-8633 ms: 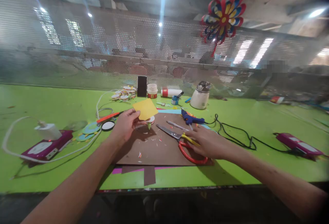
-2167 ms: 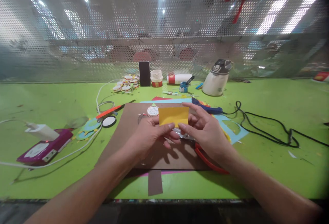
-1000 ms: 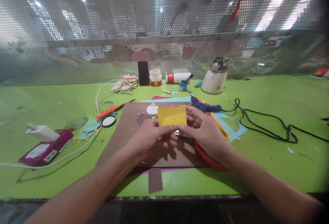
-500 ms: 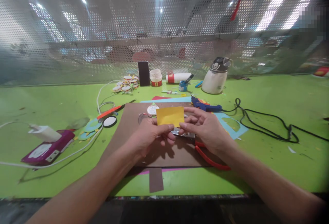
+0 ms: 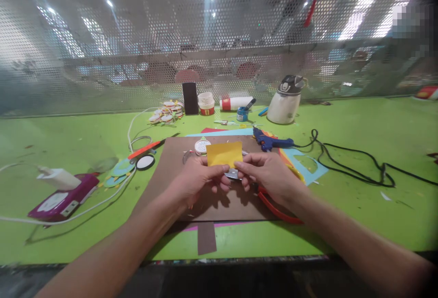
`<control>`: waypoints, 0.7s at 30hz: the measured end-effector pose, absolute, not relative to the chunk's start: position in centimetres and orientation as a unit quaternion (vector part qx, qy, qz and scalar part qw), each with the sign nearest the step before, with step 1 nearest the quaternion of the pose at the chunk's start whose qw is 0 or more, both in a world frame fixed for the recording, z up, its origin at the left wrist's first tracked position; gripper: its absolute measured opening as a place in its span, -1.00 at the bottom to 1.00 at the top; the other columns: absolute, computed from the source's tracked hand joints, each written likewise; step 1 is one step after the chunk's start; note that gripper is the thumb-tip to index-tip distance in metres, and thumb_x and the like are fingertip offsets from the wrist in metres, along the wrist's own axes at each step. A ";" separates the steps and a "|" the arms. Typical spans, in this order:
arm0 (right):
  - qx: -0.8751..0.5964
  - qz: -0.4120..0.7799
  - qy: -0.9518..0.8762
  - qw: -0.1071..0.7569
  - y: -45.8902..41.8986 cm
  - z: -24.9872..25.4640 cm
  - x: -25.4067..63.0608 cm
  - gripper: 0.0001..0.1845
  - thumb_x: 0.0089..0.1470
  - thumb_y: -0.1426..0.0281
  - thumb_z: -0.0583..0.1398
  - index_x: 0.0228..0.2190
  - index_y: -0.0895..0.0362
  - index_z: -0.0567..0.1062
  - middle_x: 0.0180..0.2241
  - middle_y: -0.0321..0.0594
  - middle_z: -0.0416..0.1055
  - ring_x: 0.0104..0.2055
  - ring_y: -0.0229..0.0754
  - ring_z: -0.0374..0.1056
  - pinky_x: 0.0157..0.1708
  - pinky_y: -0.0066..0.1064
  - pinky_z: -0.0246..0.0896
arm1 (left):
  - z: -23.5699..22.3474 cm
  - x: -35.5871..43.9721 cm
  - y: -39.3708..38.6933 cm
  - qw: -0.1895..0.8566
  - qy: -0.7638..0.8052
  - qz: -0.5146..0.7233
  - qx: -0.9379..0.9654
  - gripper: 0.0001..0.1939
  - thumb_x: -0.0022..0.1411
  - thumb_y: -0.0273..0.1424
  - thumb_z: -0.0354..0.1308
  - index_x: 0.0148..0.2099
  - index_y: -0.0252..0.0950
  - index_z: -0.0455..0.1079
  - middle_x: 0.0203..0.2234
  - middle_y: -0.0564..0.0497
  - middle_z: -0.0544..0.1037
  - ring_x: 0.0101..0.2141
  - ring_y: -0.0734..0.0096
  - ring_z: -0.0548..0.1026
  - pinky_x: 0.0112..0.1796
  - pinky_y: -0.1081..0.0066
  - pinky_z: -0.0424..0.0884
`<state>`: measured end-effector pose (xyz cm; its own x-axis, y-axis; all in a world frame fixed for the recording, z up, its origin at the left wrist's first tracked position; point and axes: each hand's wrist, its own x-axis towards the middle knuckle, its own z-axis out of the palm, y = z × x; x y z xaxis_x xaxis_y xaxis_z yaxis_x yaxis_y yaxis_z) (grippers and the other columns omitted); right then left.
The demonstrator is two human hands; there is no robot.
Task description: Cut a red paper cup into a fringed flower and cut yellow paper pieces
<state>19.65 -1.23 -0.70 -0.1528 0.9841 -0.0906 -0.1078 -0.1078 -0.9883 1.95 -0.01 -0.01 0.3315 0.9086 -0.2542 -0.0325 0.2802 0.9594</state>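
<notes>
A folded yellow paper point(image 5: 224, 153) is held upright over the brown card sheet point(image 5: 171, 170) by both hands. My left hand point(image 5: 196, 181) pinches its lower left edge between thumb and fingers. My right hand point(image 5: 268, 175) pinches the lower right edge, fingers closed. Red-handled scissors point(image 5: 277, 206) lie on the brown sheet under my right hand, their blades partly hidden. A small round white disc point(image 5: 201, 146) sits just behind the paper.
A blue glue gun point(image 5: 270, 142) with a black cord point(image 5: 352, 163) lies at right. Jars, a glue bottle point(image 5: 236, 102) and a white jug point(image 5: 284, 105) stand at the back by the mesh wall. A purple device point(image 5: 59, 197) with a white charger sits left.
Earlier my left hand alone held the yellow paper while my right hand lay on the scissors. Both hands now pinch the paper, which looks slightly lower and narrower than a second ago.
</notes>
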 end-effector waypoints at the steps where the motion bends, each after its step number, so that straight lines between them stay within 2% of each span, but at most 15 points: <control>1: -0.455 0.589 -0.480 0.465 -1.2 -0.7 19.6 -0.62 -0.31 0.19 0.49 -0.63 0.17 0.49 -0.66 -0.36 0.43 -0.67 -0.41 0.27 -0.65 -0.52 0.31 | 0.0 2.0 0.0 0.655 0.454 0.360 0.485 -0.72 0.02 -0.34 0.38 -0.27 -0.45 0.52 -0.57 -0.06 0.56 -0.59 0.52 0.47 -0.59 0.58 0.24; 8: -0.453 0.589 -0.480 0.466 -1.1 -0.7 19.6 -0.63 -0.31 0.20 0.50 -0.65 0.17 0.50 -0.66 -0.33 0.45 -0.65 -0.38 0.32 -0.60 -0.49 0.36 | 0.3 1.9 0.1 0.649 0.440 0.369 0.498 -0.76 0.02 -0.36 0.36 -0.28 -0.42 0.53 -0.48 -0.09 0.62 -0.53 0.47 0.51 -0.53 0.52 0.31; 15: -0.453 0.595 -0.478 0.460 -1.1 -0.9 19.7 -0.62 -0.29 0.21 0.49 -0.63 0.17 0.47 -0.65 -0.36 0.44 -0.66 -0.40 0.30 -0.64 -0.55 0.27 | 0.4 1.8 0.2 0.639 0.455 0.380 0.491 -0.87 0.11 -0.43 0.29 -0.38 -0.43 0.50 -0.62 -0.02 0.54 -0.62 0.55 0.45 -0.58 0.56 0.28; 21: -0.433 0.618 -0.492 0.435 -1.5 -0.6 19.5 -0.70 -0.12 0.22 0.43 -0.47 0.20 0.56 -0.59 -0.34 0.45 -0.63 -0.44 0.26 -0.62 -0.57 0.22 | 0.5 2.1 -0.1 0.648 0.418 0.368 0.520 -0.82 0.11 -0.39 0.30 -0.43 -0.43 0.47 -0.64 0.00 0.52 -0.66 0.54 0.43 -0.60 0.54 0.30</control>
<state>19.54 -1.54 -0.63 -0.2464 0.9633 -0.1070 -0.1115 -0.1378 -0.9842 2.07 -0.07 0.49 0.3803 0.9112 -0.1582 -0.0417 0.1878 0.9813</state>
